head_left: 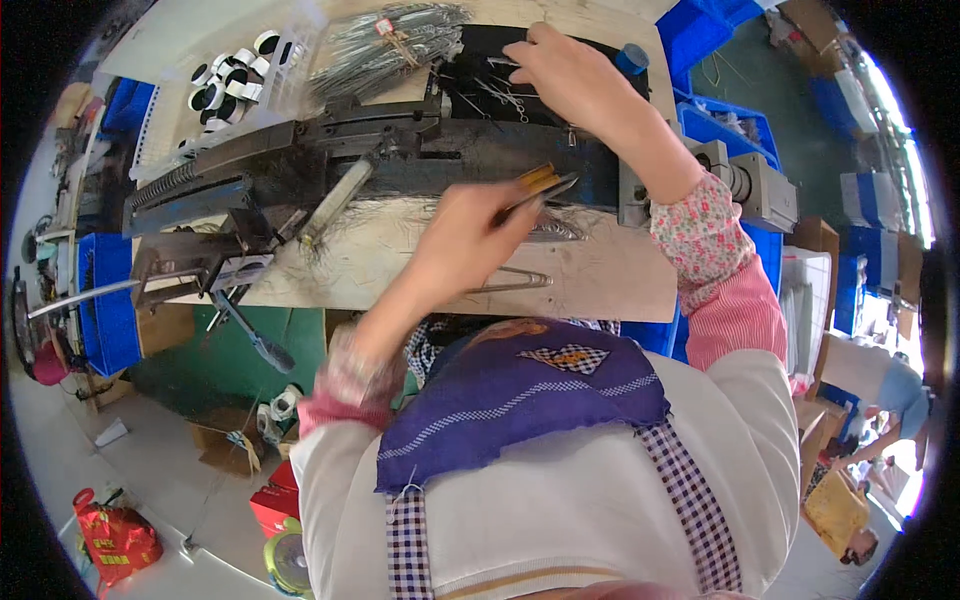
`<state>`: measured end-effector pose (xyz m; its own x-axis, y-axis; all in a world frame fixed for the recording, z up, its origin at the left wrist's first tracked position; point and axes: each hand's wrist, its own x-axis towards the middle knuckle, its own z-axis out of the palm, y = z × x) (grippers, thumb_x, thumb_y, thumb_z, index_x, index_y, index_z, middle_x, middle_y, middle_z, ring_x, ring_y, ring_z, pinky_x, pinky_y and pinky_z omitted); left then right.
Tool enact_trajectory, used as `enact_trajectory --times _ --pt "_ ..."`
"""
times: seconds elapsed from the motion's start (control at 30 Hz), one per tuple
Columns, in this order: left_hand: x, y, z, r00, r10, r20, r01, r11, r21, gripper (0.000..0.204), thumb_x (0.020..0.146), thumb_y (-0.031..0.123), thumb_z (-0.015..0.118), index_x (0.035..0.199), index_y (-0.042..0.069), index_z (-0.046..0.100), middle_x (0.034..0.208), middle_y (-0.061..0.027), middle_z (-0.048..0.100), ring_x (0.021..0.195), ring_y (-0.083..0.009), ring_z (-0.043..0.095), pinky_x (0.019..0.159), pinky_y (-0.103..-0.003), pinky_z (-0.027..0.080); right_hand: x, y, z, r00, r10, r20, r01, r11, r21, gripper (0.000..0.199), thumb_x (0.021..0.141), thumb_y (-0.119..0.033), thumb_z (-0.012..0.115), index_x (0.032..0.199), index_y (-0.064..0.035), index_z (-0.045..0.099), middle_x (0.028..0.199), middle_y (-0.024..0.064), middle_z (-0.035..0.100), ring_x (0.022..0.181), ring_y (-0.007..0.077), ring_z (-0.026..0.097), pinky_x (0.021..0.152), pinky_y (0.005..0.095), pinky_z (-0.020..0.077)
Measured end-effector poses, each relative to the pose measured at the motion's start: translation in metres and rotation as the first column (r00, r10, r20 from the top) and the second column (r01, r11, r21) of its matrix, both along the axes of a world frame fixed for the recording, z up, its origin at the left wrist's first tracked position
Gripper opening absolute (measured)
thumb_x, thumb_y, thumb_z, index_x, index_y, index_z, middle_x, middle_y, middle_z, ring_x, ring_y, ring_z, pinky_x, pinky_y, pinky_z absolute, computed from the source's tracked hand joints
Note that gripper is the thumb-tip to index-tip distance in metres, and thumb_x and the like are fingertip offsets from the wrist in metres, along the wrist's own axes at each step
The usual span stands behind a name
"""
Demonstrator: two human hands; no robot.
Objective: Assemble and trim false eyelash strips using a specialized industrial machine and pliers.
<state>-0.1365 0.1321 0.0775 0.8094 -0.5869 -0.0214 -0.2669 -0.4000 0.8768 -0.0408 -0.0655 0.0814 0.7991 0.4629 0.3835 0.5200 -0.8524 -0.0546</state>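
Wooden bench, dark metal machine, wire bundle

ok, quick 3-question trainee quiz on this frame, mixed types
1. True or false: the left hand holds a slim tool with a yellowish handle.
2. The right hand reaches onto: A) the dark mat with small metal pieces; B) a red bag; C) a cardboard box.
3. Fill in: the rolls of tape sit in a white ____.

Key: 1 true; 2 A; 3 tray.
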Motion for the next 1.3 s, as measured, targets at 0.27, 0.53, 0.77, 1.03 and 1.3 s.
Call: enact_trajectory --times 0.27,0.53,0.77,1.03,1.3 --pt "0.052 -0.03 -0.029 0.959 0.022 0.281 -0.064 0.988 0.142 0.025 0.08 0.024 0.059 0.078 0.0 0.068 0.073 -0.0214 0.062 0.072 -0.039 0.062 0.066 -0.044 0.05 -0.044 -0.032 0.014 0.879 0.387 -0.278 -0.303 0.904 0.301 0.021 0.08 -0.021 0.064 0.086 -0.0016 0.06 0.085 0.0122 0.057 0.081 0.0311 0.058 0.07 0.0379 0.0475" --pt "0.042 -0.02 -0.013 0.921 -0.03 0.388 -0.035 0.987 0.159 0.02 0.082 0.02 0.06 0.078 0.002 0.068 0.071 -0.0205 0.062 0.072 -0.0382 0.062 0.068 -0.044 0.05 -0.046 -0.021 0.026 0.893 0.41 -0.187 -0.317 0.866 0.388 0.018 0.078 -0.016 0.066 0.084 -0.0008 0.058 0.081 0.0097 0.056 0.078 0.0292 0.057 0.068 0.0363 0.0467" --pt "0.052 -0.016 0.001 0.847 -0.068 0.527 -0.143 0.926 0.35 0.013 0.078 0.015 0.06 0.082 0.007 0.069 0.076 -0.0139 0.065 0.073 -0.0323 0.065 0.065 -0.041 0.052 -0.038 -0.009 0.008 0.913 0.403 -0.061 -0.377 0.892 0.25 0.016 0.076 -0.016 0.065 0.077 -0.0039 0.055 0.076 0.0101 0.058 0.076 0.0303 0.06 0.067 0.0399 0.0473" --pt "0.04 0.038 0.003 0.19 0.18 0.965 -0.313 0.943 -0.114 0.01 0.082 0.013 0.063 0.088 0.004 0.065 0.076 -0.0052 0.062 0.065 -0.0193 0.059 0.056 -0.029 0.05 -0.024 0.021 0.0 0.924 0.378 -0.058 -0.304 0.819 0.487 0.02 0.082 -0.018 0.065 0.092 -0.0017 0.062 0.082 0.0143 0.064 0.077 0.0341 0.061 0.068 0.0388 0.0496" --pt "0.003 0.061 -0.037 0.464 -0.637 -0.616 -0.717 0.139 -0.683 0.065 0.098 0.055 0.028 0.084 0.0 0.06 0.056 -0.0022 0.044 0.037 -0.0081 0.037 0.036 -0.022 0.034 -0.015 0.032 -0.018 0.911 0.355 -0.209 -0.221 0.849 0.48 0.021 0.081 -0.018 0.068 0.09 0.0015 0.065 0.081 0.0139 0.065 0.074 0.0319 0.061 0.069 0.0354 0.0495"
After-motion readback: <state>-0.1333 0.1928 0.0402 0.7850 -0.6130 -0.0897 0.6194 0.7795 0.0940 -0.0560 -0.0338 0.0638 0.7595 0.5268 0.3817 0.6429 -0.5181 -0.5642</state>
